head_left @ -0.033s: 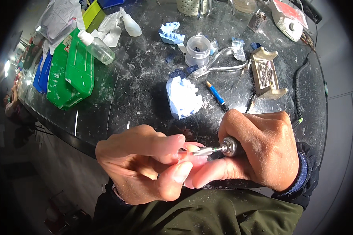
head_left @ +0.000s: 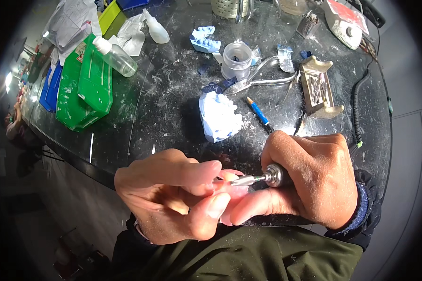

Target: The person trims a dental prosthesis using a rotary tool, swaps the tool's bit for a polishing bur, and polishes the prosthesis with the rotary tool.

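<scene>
My left hand (head_left: 173, 196) is closed around a small pink denture (head_left: 239, 191), gripping it between thumb and fingers. Much of the denture is hidden by the fingers; a pale tooth-like part shows on its upper side. My right hand (head_left: 314, 178) is wrapped round a rotary handpiece (head_left: 276, 176) with a metal collar. Its metal bur (head_left: 244, 181) points left and meets the denture, or nearly so. The right thumb lies against or just beside the denture's lower right edge. Fine pale dust covers both hands. Just beyond them stands a white and blue plaster dental model (head_left: 218, 117).
Behind the model lie metal pliers (head_left: 272, 81), a clear jar (head_left: 236, 61), a blue pencil (head_left: 258, 113) and a second blue dental model (head_left: 205, 39). A bur holder (head_left: 319, 89) stands right. Green trays (head_left: 84, 86) and a spray bottle (head_left: 117, 57) are left. A cable (head_left: 356, 103) runs along the right.
</scene>
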`<action>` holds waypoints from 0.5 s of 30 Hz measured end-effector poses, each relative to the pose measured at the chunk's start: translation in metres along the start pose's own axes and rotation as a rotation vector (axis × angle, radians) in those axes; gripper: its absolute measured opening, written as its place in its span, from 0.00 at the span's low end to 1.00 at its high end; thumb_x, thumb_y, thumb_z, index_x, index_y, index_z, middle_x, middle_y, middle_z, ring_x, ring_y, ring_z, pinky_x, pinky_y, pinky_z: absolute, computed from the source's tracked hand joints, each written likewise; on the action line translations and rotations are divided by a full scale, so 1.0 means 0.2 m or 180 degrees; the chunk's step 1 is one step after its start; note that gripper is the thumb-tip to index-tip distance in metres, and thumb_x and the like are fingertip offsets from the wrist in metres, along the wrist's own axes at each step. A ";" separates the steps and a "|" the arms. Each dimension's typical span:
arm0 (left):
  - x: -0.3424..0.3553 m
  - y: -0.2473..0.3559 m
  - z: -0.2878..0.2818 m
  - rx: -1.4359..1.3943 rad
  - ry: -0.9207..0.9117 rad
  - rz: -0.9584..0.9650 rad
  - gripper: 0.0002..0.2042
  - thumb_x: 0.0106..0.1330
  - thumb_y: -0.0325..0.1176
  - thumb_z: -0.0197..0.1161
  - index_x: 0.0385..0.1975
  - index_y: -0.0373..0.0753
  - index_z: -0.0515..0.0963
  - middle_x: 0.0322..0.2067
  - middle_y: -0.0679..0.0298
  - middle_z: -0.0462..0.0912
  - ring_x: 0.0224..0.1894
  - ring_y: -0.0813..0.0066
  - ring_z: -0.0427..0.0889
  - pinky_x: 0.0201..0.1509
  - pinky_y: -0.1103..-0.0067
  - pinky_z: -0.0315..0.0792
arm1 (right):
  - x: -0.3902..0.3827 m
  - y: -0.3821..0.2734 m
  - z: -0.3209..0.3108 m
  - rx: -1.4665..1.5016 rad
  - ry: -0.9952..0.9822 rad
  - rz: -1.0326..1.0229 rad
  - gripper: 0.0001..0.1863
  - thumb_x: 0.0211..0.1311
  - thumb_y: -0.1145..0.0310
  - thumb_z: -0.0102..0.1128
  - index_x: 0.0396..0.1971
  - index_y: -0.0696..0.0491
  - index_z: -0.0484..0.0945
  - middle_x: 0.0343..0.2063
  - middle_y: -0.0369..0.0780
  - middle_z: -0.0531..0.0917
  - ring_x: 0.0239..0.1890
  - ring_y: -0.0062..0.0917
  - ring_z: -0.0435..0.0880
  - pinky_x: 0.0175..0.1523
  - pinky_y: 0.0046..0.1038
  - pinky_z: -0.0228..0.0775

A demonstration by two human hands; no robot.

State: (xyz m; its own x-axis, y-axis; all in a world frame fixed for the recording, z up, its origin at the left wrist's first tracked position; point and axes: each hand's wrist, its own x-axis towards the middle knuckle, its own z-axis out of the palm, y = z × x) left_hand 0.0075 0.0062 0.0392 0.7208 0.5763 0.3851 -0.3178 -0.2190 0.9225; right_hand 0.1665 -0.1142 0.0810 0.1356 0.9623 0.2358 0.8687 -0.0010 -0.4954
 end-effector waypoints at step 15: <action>-0.01 -0.07 -0.06 0.0353 -0.0818 0.0713 0.25 0.53 0.25 0.55 0.54 0.36 0.64 0.32 0.64 0.71 0.24 0.85 0.74 0.31 0.83 0.79 | 0.01 0.00 0.00 -0.0103 -0.0004 -0.0111 0.31 0.37 0.37 0.65 0.16 0.53 0.70 0.08 0.37 0.69 0.10 0.29 0.74 0.16 0.26 0.62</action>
State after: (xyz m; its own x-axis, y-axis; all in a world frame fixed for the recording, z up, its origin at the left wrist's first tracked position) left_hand 0.0034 0.0168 0.0258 0.7767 0.2904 0.5589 -0.4269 -0.4098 0.8061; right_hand 0.1668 -0.1126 0.0802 0.1043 0.9623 0.2513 0.8879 0.0238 -0.4595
